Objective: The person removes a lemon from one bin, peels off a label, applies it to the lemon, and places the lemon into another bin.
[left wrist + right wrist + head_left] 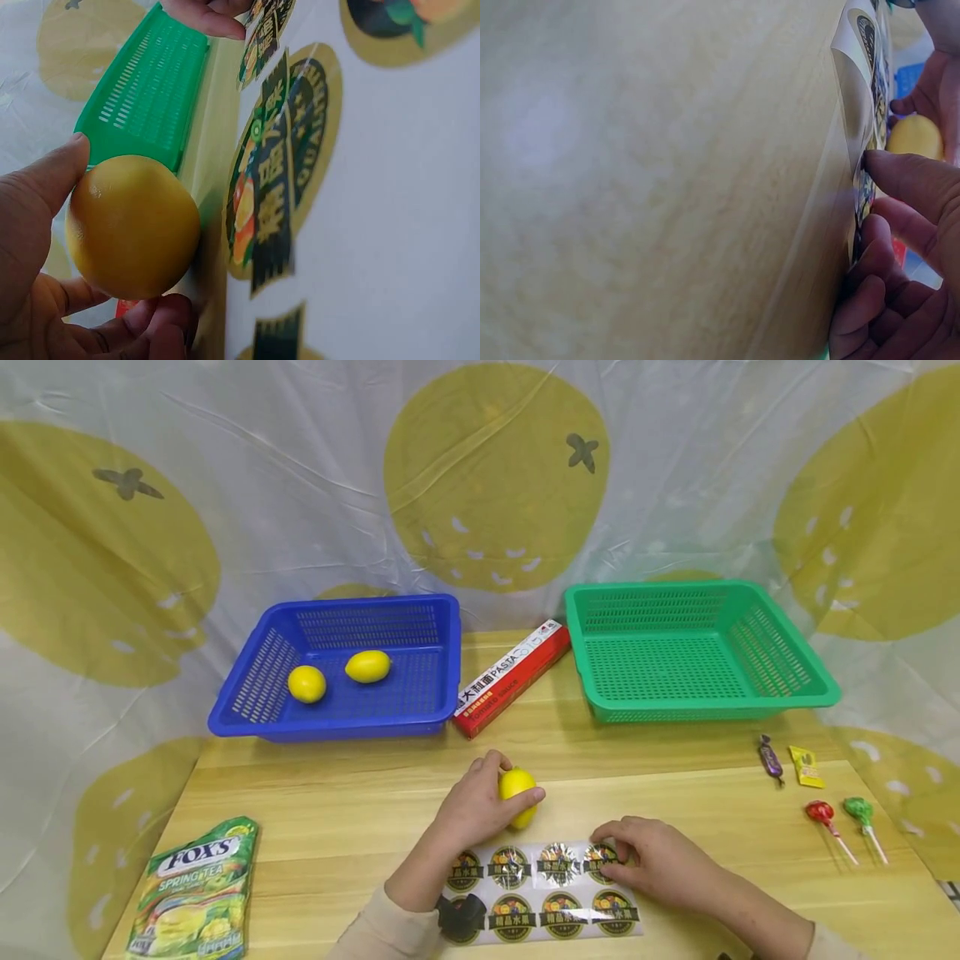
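Note:
My left hand (474, 806) grips a yellow lemon (517, 793) just above the table, thumb on its near side and fingers behind it; the left wrist view shows the lemon (133, 226) from close by. Below it lies a white sheet of round fruit stickers (551, 893), black and gold, in two rows. My right hand (660, 864) is at the sheet's upper right corner, its thumb and index finger pinching the end sticker (600, 858). In the right wrist view the sheet (851, 71) curls up at one edge. Whether the sticker has come loose cannot be seen.
A blue basket (360, 729) holds two lemons (307, 684) at the back left. A green basket (712, 702) stands back right, with a red pasta box (513, 681) between them. Wrapped candies (770, 760) and lollipops (821, 814) lie right; a green Fox's bag (198, 889) lies left.

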Motion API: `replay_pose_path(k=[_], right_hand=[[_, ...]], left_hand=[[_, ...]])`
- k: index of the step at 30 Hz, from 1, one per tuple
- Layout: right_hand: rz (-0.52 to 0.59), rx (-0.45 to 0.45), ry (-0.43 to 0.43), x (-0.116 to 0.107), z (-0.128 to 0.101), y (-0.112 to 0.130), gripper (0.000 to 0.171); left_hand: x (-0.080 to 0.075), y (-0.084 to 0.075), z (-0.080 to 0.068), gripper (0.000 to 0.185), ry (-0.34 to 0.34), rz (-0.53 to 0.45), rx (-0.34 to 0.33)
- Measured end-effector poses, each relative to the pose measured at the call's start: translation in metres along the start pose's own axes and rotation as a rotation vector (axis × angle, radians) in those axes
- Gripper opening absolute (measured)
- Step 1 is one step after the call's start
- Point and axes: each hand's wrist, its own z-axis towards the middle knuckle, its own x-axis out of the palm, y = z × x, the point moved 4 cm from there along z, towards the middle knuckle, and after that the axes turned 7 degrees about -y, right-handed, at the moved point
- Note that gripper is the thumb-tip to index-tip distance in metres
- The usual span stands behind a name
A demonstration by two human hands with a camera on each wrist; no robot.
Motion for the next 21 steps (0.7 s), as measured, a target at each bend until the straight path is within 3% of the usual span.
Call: replay_pose_path(k=[5,14,17,21], right_hand=[[0.001,0.004,0.007,-0.001,0.002,-0.001,0.029],[-0.018,-0.009,0.016,-0.002,0.010,0.003,0.025],[-0.026,-0.020,0.023,0.000,0.012,0.004,0.025],[-0.040,-0.024,0.023,0.002,0.015,0.004,0.026]], left_hand=[[-0.011,0.003,-0.003,0.073,0.019,0.010,0.020],[-0.054,0.025,-0.022,0.105,0.096,0.063,0.105],[-0.060,0.034,-0.032,0.097,0.159,0.084,0.149],[-0.056,0.040,-0.041,0.068,0.307,0.100,0.221]])
